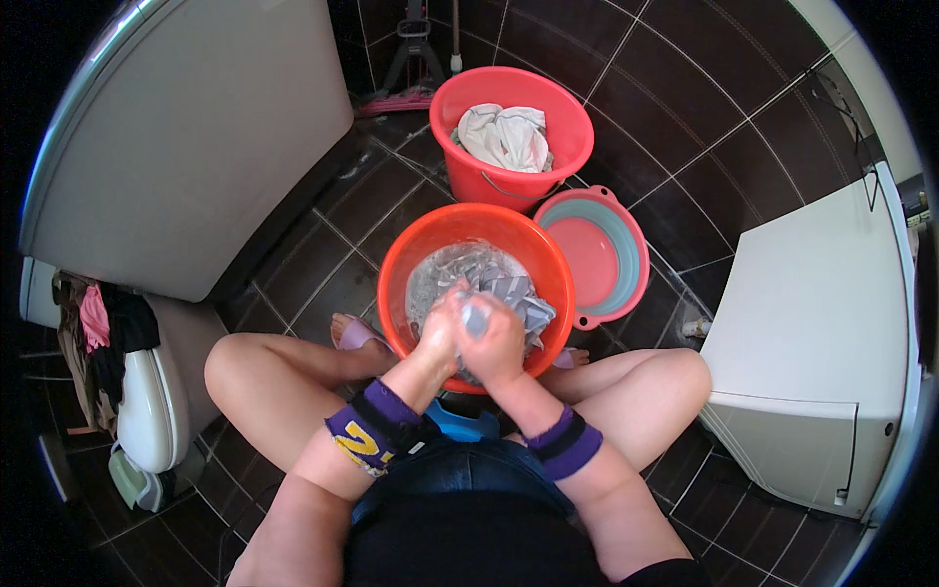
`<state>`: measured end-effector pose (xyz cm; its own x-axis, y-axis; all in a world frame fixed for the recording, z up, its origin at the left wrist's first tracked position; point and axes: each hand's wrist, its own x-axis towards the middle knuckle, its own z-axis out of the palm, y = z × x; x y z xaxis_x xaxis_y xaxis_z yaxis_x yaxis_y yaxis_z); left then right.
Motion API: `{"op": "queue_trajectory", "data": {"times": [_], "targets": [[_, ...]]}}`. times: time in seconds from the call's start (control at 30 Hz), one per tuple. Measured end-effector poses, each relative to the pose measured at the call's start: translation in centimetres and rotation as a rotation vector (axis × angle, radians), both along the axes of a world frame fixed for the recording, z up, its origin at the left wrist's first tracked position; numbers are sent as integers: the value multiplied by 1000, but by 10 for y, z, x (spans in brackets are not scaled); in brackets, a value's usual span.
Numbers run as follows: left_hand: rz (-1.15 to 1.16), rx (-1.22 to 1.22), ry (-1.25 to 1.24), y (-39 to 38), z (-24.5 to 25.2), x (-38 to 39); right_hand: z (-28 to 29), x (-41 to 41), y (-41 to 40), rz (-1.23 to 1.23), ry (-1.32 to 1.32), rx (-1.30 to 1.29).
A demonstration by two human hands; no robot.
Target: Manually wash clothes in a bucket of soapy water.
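My left hand [439,326] and my right hand [496,339] are pressed together over the near half of an orange-red plastic basin [392,282]. Both grip a bunched part of a wet grey patterned cloth [522,292], and a wad of it bulges out at the top of my right fist. The rest of the cloth spreads into the sudsy water [424,282] towards the basin's right side. My fingers partly cover each other, so the exact hold is hidden. The basin stands on the floor between my legs.
Behind the basin stands a pink bucket [499,187] with white cloths [506,136]. A pink and blue collapsible basin [594,257] sits to its right. A white appliance [799,315] is on the right. A toilet [150,418] and hung clothes [95,323] are on the left. A mop [400,103] stands behind.
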<state>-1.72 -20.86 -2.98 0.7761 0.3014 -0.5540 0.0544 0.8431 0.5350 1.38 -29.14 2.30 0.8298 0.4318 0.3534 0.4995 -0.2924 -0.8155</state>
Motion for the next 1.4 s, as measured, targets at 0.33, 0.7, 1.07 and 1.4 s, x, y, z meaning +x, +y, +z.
{"op": "queue_trajectory", "data": {"times": [0.33, 0.7, 1.07, 1.4], "targets": [[-109, -119, -95, 18, -52, -10, 7, -17, 5, 69, -11, -48], [-133, 71, -89, 36, 50, 0, -28, 47, -31, 104, 107, 84], [-483, 1035, -262, 61, 76, -11, -27, 44, -50, 386, 518, -282], [-722, 1549, -252, 74, -3, -4, 102, 49, -67, 512, 614, 472]]}}
